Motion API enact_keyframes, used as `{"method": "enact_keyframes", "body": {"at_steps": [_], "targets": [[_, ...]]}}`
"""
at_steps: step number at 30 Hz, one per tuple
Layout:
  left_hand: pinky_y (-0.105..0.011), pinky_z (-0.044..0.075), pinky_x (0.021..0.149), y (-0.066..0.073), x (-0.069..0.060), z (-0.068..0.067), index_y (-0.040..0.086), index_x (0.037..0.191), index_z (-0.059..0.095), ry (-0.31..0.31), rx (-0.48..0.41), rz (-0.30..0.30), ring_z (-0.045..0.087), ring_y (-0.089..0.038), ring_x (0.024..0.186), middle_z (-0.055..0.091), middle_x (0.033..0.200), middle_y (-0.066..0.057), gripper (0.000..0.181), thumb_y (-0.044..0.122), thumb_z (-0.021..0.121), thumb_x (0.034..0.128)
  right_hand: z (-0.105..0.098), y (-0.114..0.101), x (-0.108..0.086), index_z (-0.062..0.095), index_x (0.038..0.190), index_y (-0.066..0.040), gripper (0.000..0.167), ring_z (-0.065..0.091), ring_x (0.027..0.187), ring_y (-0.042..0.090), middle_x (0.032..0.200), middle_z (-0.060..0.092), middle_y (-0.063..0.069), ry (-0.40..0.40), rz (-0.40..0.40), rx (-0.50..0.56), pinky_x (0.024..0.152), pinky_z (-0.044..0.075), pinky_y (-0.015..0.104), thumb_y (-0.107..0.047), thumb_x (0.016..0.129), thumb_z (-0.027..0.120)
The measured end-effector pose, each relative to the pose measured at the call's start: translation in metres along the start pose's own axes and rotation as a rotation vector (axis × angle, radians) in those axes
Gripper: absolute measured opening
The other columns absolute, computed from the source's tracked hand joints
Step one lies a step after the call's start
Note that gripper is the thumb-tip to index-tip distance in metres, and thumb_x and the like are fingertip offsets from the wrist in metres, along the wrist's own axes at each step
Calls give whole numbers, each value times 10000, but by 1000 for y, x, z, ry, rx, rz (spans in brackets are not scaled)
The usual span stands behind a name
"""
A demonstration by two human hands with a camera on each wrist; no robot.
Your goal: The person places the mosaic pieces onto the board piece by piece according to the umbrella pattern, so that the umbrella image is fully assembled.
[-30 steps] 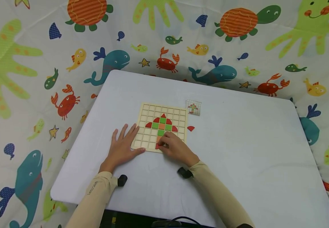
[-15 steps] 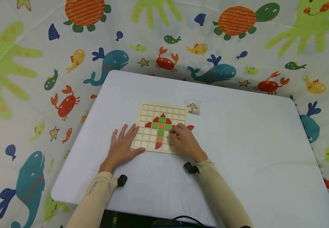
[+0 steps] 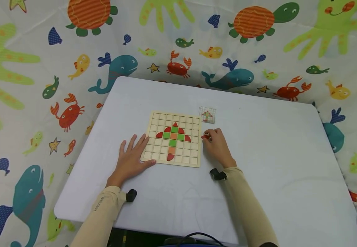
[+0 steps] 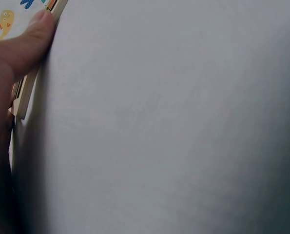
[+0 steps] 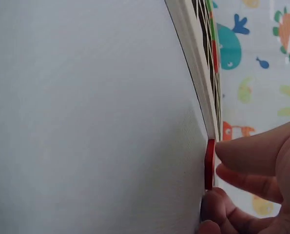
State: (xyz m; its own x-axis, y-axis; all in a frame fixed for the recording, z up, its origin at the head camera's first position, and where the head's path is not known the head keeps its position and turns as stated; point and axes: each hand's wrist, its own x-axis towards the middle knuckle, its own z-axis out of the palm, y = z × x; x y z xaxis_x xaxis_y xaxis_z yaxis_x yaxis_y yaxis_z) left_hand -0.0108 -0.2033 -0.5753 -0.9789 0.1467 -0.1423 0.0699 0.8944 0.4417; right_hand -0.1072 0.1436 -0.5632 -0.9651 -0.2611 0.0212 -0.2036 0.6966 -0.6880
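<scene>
A square wooden grid board (image 3: 186, 154) lies on the table, with red, green and orange tiles set in its cells in an arrow-like shape. My left hand (image 3: 131, 160) rests along the board's lower left edge, fingers spread and thumb at the near edge. Just off the board's right side, my right hand (image 3: 218, 146) has thumb and fingertips at a loose red quarter-circle tile (image 5: 209, 164), pinching it at the table surface. The fingers partly hide this tile in the head view.
A small printed pattern card (image 3: 207, 115) lies by the board's top right corner. The white table (image 3: 268, 154) extends to the right, and a sea-animal printed cloth (image 3: 178, 41) hangs behind it.
My right hand has left the red tile at the bottom of the board and moved right to the loose red tile. My left hand stays in place.
</scene>
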Motion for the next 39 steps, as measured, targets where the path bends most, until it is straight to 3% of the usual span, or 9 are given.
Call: {"method": "enact_keyframes", "body": {"at_steps": [11, 17, 21, 28, 34, 39], "targets": [[-616, -107, 1252, 0, 0, 2, 112, 1714, 256, -7, -5, 1, -27, -357, 1640, 173, 1786, -94, 1056, 627, 724, 920, 0, 3, 5, 597, 1069, 42, 118, 569, 947, 351, 1042, 599, 212, -6, 34, -35, 850, 501, 482, 42, 987, 683], [-604, -126, 1252, 2, 0, 1, 115, 1715, 253, -9, -7, -2, -36, -349, 1641, 167, 1787, -88, 1051, 620, 719, 920, 1, 3, 3, 676, 1058, 37, 81, 644, 926, 347, 1015, 708, 197, 78, 25, 57, 850, 530, 477, 70, 984, 678], [-604, -127, 1252, 2, -1, 1, 113, 1714, 255, -7, -6, -4, -35, -350, 1641, 170, 1787, -90, 1048, 617, 719, 920, 2, -2, 2, 719, 1103, 45, 116, 677, 901, 327, 1045, 730, 191, 84, 36, 134, 796, 548, 409, 63, 1001, 666], [-606, -122, 1252, 0, -1, 3, 119, 1717, 246, -7, -3, -4, -40, -347, 1642, 165, 1788, -88, 1054, 626, 718, 923, 6, -23, 0, 711, 1187, 64, 175, 704, 872, 303, 1065, 725, 184, 49, 16, 310, 684, 545, 241, 45, 1018, 673], [-603, -116, 1254, 0, 0, 3, 125, 1717, 249, -1, -8, -6, -34, -342, 1643, 171, 1787, -84, 1056, 624, 726, 919, 18, -46, -3, 684, 1194, 29, 197, 707, 904, 271, 1029, 723, 132, -11, -53, 368, 805, 569, 309, 23, 999, 718], [-606, -110, 1254, 0, 0, 2, 126, 1718, 248, -1, -9, -2, -29, -342, 1643, 171, 1787, -82, 1056, 628, 724, 920, 35, -65, -7, 705, 1141, 9, 148, 719, 862, 218, 992, 738, 89, -113, -127, 382, 785, 587, 323, 19, 995, 731]]}}
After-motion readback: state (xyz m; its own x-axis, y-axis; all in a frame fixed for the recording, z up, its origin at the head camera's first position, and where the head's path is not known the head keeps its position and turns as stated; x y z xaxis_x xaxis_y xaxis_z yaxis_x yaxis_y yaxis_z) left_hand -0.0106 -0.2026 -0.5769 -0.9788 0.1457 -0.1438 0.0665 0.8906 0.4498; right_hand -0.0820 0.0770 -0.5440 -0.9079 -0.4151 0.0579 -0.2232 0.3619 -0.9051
